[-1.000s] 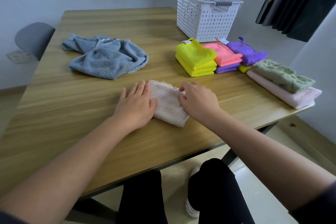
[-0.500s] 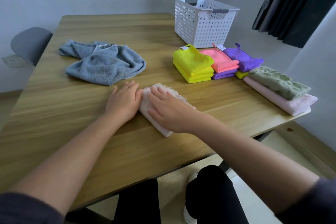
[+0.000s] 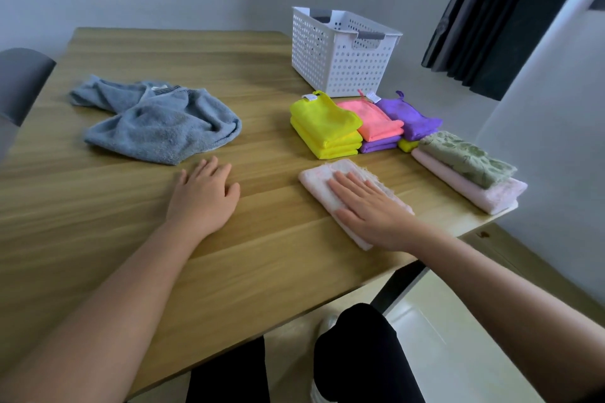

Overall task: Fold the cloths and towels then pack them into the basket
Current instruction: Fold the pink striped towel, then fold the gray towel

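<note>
A folded pale pink towel [image 3: 322, 175] lies on the wooden table [image 3: 131, 239] near its right front edge. My right hand [image 3: 366, 209] presses flat on it with straight fingers. My left hand [image 3: 204, 195] rests open on the bare wood to the left, apart from the towel. A crumpled grey-blue towel [image 3: 157, 126] lies unfolded at the back left. Folded yellow cloths [image 3: 324, 129], a pink cloth [image 3: 376, 119] and purple cloths [image 3: 409, 118] sit in stacks in front of the white perforated basket [image 3: 340, 65]. A green towel [image 3: 465, 157] lies folded on a pink towel [image 3: 474, 193] at the right edge.
A grey chair [image 3: 19, 82] stands at the table's far left side. Dark curtains [image 3: 497, 16] hang at the upper right. My knees in black trousers [image 3: 360, 357] show below the table's front edge.
My right hand has slid the folded pink towel to the right, close to the stacks. My left hand has let go of it and now rests on the bare table.
</note>
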A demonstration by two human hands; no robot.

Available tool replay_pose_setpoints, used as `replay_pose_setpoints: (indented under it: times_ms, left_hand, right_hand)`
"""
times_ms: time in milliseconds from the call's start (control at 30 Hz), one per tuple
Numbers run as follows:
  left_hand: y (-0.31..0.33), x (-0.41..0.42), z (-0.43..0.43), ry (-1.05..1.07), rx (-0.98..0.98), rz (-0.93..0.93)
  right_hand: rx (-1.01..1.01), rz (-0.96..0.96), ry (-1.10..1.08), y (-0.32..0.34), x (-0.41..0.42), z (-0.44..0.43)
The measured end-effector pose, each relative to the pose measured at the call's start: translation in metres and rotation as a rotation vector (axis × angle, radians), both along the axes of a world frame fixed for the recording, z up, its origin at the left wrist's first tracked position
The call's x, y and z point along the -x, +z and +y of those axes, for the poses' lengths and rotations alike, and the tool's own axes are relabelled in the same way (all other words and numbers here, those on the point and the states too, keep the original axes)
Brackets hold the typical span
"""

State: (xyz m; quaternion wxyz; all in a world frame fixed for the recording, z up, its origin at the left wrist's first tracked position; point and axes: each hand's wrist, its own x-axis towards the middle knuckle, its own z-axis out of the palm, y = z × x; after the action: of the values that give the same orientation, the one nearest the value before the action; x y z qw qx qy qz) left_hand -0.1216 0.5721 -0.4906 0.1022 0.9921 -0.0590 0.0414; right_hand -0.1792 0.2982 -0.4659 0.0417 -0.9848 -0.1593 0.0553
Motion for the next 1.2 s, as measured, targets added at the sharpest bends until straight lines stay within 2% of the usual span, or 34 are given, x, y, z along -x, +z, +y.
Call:
replay_pose_setpoints:
  times_ms: [267,633,767,900,967,1067,1133,1200]
  left_hand:
    - [0.000,-0.002,0.000,-0.008,0.004,-0.005]
    - [0.000,0.000,-0.004,0.010,0.028,-0.018]
    - [0.005,0.002,-0.002,0.001,0.038,-0.059]
    - [0.010,-0.001,0.004,0.009,0.064,-0.300]
    - [0.012,-0.011,0.009,0.036,0.024,-0.357]
    - [0.013,-0.033,0.019,0.114,-0.044,-0.244]
    - [0.012,-0.045,0.024,0.199,-0.016,-0.154]
    - [0.012,-0.052,0.024,0.243,-0.007,-0.150]
  right_hand:
    - [-0.033,0.029,-0.159,0.007,-0.014,-0.060]
    - [-0.140,0.012,-0.219,0.013,-0.023,-0.078]
    - [-0.163,-0.163,-0.164,0.009,-0.023,-0.049]
    - [-0.224,-0.239,0.051,0.000,-0.024,0.010]
    - [-0.268,-0.247,0.112,-0.006,-0.034,0.039]
    - [-0.313,-0.210,0.148,-0.013,-0.058,0.080]
    - [-0.321,-0.166,0.143,-0.016,-0.075,0.101]
    - [-0.298,-0.147,0.112,-0.016,-0.094,0.115]
